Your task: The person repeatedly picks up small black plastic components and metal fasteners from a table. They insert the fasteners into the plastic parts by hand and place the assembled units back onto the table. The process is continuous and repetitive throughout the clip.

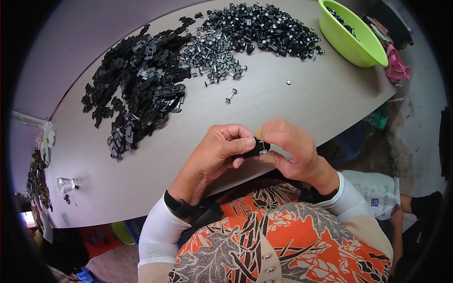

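Note:
My left hand [224, 144] is closed around a small black plastic toy-car chassis [250, 152], gripping it between thumb and fingers near the table's front edge. At the chassis's right end, my right hand [292, 148] pinches a thin metal wheel axle [264, 145] between its thumb and fingertips. Tan coverings wrap these fingertips, and they hide the axle's ends. On the table just beyond my hands lies a single wheel axle [231, 95] with a dark wheel at each end. A small round wheel [289, 82] lies by itself to the right of it.
A big heap of black chassis [141, 75] covers the table's left middle. Beside it are piles of wheel axles [214, 54] and loose black wheels [264, 28]. A green basin [354, 40] stands far right, a clear cup [66, 185] far left. Other people sit at both sides.

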A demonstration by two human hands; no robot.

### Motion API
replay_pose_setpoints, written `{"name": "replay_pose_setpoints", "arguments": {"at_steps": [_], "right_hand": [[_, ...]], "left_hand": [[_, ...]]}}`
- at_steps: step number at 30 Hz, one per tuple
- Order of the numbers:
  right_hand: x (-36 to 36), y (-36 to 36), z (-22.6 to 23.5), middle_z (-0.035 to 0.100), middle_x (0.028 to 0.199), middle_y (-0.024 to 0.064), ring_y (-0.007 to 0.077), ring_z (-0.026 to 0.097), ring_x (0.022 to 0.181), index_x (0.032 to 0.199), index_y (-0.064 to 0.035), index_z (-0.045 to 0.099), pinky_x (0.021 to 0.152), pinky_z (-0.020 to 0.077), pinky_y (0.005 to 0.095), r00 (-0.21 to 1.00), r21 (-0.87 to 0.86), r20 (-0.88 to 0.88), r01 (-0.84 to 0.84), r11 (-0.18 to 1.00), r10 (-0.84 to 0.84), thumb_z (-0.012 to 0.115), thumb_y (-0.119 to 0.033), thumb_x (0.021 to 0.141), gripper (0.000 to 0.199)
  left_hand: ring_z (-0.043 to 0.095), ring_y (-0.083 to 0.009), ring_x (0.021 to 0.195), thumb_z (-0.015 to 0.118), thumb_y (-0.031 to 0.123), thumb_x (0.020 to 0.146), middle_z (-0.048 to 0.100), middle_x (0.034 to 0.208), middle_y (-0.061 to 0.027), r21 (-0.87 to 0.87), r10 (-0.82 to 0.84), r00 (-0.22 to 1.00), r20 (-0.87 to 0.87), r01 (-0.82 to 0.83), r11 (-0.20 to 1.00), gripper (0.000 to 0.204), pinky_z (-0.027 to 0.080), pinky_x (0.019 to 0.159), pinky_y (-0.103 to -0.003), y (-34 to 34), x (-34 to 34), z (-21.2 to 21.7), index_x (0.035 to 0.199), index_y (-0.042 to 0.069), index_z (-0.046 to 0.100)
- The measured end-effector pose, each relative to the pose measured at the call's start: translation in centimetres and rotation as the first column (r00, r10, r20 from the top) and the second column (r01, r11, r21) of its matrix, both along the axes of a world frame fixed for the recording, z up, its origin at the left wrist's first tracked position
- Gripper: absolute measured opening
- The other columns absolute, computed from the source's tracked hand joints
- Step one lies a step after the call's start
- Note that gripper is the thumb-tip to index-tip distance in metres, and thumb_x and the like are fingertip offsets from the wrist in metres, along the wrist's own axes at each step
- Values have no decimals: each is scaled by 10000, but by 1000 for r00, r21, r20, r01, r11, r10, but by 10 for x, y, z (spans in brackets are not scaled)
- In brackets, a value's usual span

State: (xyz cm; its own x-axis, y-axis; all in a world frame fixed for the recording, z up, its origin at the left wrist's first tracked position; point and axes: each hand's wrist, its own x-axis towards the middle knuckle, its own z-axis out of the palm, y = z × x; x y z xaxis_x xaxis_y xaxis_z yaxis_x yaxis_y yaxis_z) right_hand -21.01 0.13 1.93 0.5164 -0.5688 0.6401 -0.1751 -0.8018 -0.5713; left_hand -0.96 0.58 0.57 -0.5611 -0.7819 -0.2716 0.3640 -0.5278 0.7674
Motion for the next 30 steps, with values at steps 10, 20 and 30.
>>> {"name": "replay_pose_setpoints", "arguments": {"at_steps": [10, 20, 30], "right_hand": [[11, 1, -3, 624, 911, 137, 307, 636, 788, 989, -8, 545, 643, 529, 340, 998, -55, 54, -29, 998, 32, 749, -3, 699, 355], [29, -78, 19, 577, 937, 122, 294, 612, 811, 958, -36, 588, 687, 502, 387, 943, 160, -326, 126, 979, -68, 672, -84, 766, 215], [48, -98, -22, 507, 884, 115, 310, 569, 814, 865, -40, 566, 667, 478, 398, 897, 35, -439, 78, 996, -55, 667, -66, 736, 166]], "left_hand": [[454, -41, 505, 679, 180, 861, 634, 737, -27, 0, 13, 996, -93, -13, 1000, 145, 356, 465, -164, 5, 4, -3, 847, 43, 635], [494, -42, 529, 639, 162, 852, 548, 612, 24, -295, 275, 806, 525, -130, 946, 149, 353, 472, -201, 49, 65, 27, 790, 27, 645], [568, -114, 514, 622, -12, 747, 620, 701, -95, -200, 555, 669, 494, -534, 822, 49, 434, 449, -221, 195, 150, 18, 764, -55, 637]]}}
